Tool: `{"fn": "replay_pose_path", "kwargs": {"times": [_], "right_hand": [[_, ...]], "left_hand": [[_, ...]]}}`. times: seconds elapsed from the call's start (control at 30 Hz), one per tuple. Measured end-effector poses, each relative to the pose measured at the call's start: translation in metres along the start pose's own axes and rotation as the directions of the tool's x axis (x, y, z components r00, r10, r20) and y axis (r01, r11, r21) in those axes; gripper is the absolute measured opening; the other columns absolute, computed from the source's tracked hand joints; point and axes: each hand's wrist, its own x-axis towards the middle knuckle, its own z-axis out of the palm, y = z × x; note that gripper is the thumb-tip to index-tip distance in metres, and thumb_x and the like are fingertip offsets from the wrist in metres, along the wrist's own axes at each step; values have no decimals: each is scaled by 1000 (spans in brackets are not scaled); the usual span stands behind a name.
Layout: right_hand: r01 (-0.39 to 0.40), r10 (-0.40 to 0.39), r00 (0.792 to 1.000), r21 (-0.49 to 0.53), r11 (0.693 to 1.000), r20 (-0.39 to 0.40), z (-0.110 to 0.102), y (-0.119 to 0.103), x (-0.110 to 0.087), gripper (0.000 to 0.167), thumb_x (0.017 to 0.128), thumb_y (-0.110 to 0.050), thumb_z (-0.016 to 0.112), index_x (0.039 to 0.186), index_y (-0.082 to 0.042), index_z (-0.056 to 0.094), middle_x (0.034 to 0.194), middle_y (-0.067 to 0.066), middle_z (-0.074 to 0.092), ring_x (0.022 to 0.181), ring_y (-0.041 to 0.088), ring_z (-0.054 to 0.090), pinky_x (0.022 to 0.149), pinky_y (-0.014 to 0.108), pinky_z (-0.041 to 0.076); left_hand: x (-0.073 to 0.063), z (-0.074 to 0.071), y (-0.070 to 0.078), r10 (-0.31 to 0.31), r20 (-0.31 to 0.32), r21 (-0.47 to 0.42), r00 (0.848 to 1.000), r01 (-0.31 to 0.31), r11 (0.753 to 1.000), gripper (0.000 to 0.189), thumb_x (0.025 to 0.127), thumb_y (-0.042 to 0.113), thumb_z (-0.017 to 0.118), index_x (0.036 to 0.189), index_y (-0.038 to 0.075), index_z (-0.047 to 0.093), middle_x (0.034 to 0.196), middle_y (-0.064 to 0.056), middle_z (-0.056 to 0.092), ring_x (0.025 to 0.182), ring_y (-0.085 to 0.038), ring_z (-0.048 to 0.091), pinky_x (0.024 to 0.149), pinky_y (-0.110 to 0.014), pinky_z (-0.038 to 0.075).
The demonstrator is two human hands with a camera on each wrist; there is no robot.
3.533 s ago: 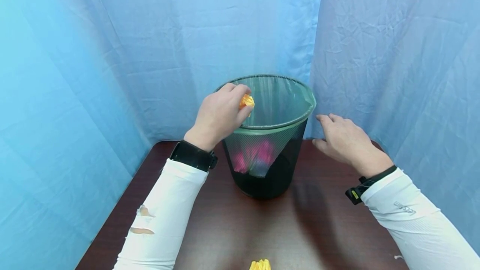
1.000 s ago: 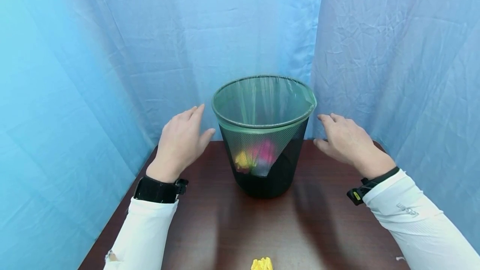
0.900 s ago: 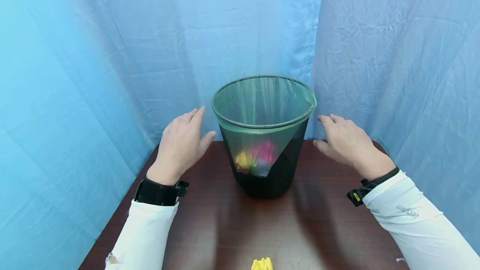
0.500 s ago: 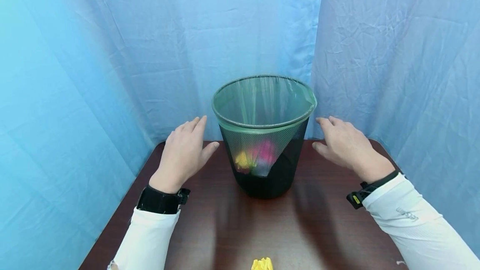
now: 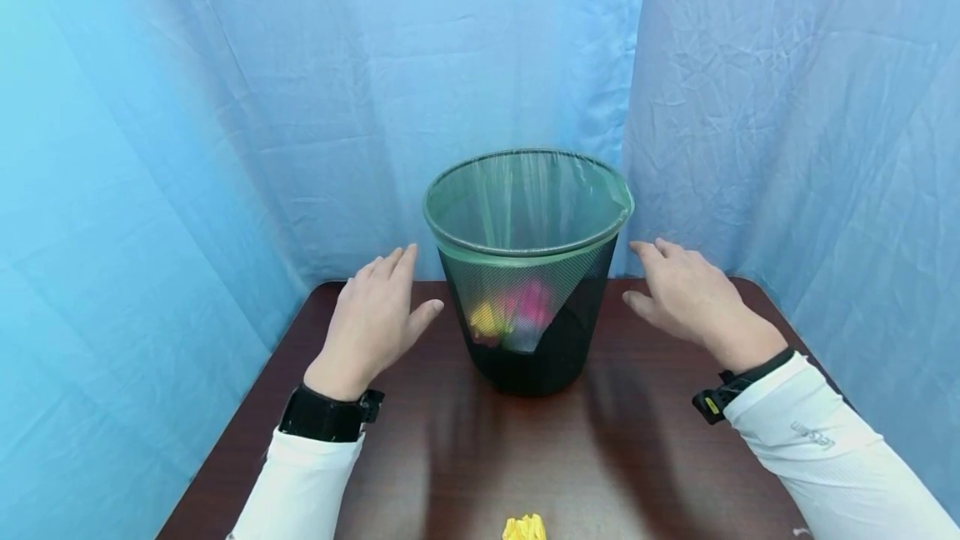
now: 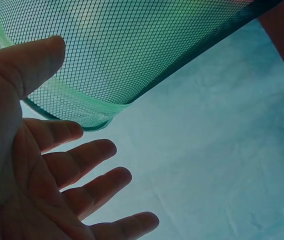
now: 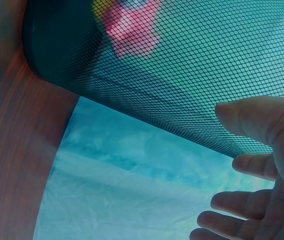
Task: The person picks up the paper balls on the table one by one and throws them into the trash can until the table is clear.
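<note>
A black mesh wastebasket [image 5: 577, 332] lined with a thin green bag [image 5: 555, 198] stands upright toward the back of the table. Through its mesh show a yellow crumpled piece [image 5: 487, 319] and pink ones [image 5: 531, 302]. To the left of the basket my left hand [image 5: 367, 315] hovers with fingers spread, holding nothing. On the other side my right hand [image 5: 686, 294] is held out the same way, likewise bare. Neither hand appears to touch the basket in the head view. A yellow crumpled piece [image 5: 523, 528] lies at the near edge, partly cut off by the frame.
The dark brown table [image 5: 405, 457] ends just behind the basket. Light blue curtains [image 5: 510, 48] surround it at the back and both sides. A small white scrap [image 5: 802, 532] lies by the right sleeve.
The left hand let its yellow crumpled piece go into the wastebasket and drew back to the basket's left. Lately both hands have lowered slightly toward me.
</note>
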Motion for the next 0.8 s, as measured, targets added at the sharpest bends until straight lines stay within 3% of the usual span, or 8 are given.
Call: {"fn": "replay_pose_path", "kwargs": {"times": [0.53,0.8], "right_hand": [[16,-15,1000,-15,1000,28,17,-4,-6,75,95,-31,74,154,4,42,153,34,46,135,56,49,104,69,47],[4,-3,999,-10,1000,46,21,-2,-8,78,96,-33,74,155,4,41,155,37,42,137,58,46,106,71,45]], "left_hand": [[-9,16,3,1,26,-25,1000,-1,1000,86,93,45,78,156,-3,42,153,-26,53,139,-46,53,113,-60,45],[-12,23,4,-3,34,-47,999,4,999,86,93,44,79,156,-3,43,153,-25,53,139,-45,54,113,-60,46]]}}
